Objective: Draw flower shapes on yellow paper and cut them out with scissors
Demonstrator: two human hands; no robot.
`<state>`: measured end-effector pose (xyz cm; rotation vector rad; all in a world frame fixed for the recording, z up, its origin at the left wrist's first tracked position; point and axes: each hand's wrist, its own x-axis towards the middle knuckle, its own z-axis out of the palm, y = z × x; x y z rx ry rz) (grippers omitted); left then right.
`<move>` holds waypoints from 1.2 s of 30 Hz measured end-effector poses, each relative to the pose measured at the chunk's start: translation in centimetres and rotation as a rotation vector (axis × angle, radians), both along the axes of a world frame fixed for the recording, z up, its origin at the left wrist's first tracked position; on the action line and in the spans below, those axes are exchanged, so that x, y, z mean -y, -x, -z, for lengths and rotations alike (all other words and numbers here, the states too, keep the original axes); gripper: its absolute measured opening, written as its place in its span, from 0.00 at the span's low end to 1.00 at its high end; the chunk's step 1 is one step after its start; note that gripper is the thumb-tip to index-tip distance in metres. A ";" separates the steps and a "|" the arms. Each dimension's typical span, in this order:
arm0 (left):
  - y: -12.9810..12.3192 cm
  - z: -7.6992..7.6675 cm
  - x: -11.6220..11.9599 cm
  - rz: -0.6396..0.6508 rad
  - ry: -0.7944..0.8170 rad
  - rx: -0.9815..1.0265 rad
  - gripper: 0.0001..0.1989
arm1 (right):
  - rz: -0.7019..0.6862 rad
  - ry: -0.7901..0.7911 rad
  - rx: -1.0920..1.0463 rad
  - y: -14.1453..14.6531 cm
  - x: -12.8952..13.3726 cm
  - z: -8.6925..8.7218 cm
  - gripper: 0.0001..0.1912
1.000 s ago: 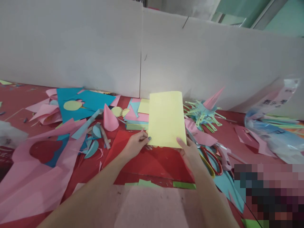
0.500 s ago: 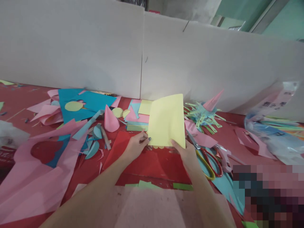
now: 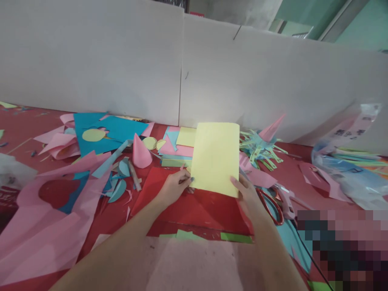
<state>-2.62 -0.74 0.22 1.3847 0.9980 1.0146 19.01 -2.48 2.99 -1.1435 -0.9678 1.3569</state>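
A yellow sheet of paper stands tilted up between my hands, its plain face toward me. My left hand pinches its lower left corner. At the lower right edge, my right hand grips it with the thumb on the front; the other fingers are hidden behind. Below the sheet lies a red sheet on the table. Just right of my right hand are scissors with red handles, partly covered by the hand, and a pink glue gun.
A pink paper cone stands left of a stack of coloured paper. Pink paper scraps and a blue sheet lie left. A fringed paper piece with a pink cone and plastic bags are right. A white panel rises behind.
The yellow sheet has shifted slightly right and flattened out. My right hand has moved right and now covers more of the scissors; my left hand has hardly moved.
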 end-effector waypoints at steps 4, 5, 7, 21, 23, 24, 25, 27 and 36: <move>-0.1 0.3 0.2 0.071 0.026 -0.037 0.10 | 0.038 0.065 0.105 0.0 0.0 -0.1 0.24; -0.1 0.4 0.2 0.081 0.033 -0.036 0.11 | 0.057 0.063 0.166 0.1 0.0 -0.1 0.24; -0.1 0.5 0.2 0.089 0.043 -0.030 0.11 | 0.102 0.024 0.297 0.1 -0.1 0.0 0.25; 0.1 0.6 -0.3 0.120 0.117 -0.015 0.11 | 0.133 -0.075 0.510 -0.5 -0.4 0.6 0.24; 0.2 0.7 -0.3 0.126 0.117 -0.020 0.12 | 0.136 -0.067 0.513 -0.5 -0.5 0.7 0.24; 0.2 0.7 -0.3 0.127 0.117 -0.022 0.12 | 0.132 -0.062 0.512 -0.5 -0.5 0.7 0.24; 0.2 0.7 -0.3 0.128 0.117 -0.025 0.12 | 0.124 -0.059 0.511 -0.6 -0.5 0.7 0.24; 0.2 0.8 -0.4 0.131 0.115 -0.034 0.12 | 0.116 -0.060 0.509 -0.6 -0.4 0.7 0.24; 0.1 0.8 -0.2 0.110 0.097 -0.041 0.11 | 0.115 -0.082 0.519 -0.7 -0.5 0.8 0.24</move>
